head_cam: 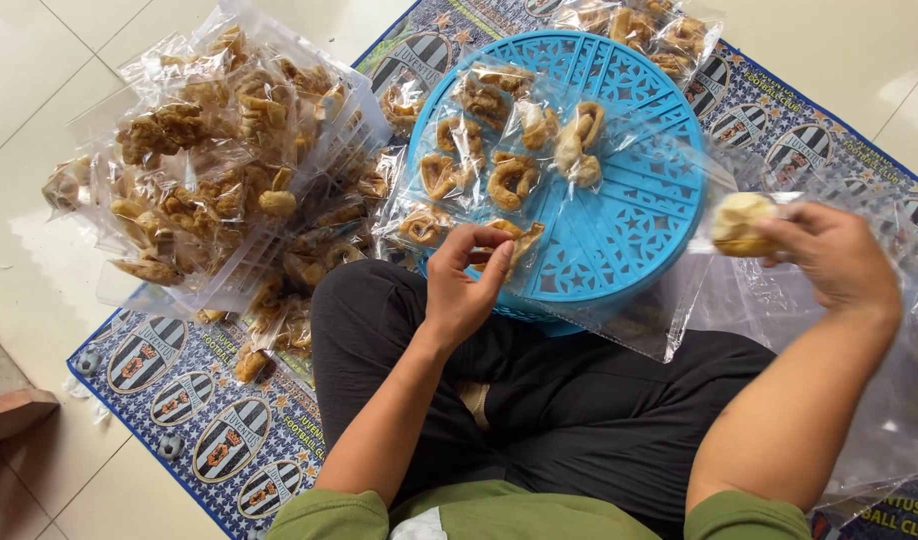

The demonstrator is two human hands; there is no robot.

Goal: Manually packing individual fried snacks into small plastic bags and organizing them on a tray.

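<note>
My left hand (466,282) pinches a small clear plastic bag with a fried snack piece (514,238) at the near edge of a round blue perforated lid (629,215). My right hand (829,255) is raised at the right and holds a pale yellow fried snack piece (741,222) above a heap of empty clear bags (779,300). Several curled brown snack pieces in clear bags (499,150) lie on the blue lid.
A white plastic basket (309,170) heaped with bagged snacks (194,170) stands at the left. More filled bags (649,30) lie at the top. A patterned blue mat (189,400) covers pale floor tiles (39,90). My crossed legs in black trousers (539,400) fill the foreground.
</note>
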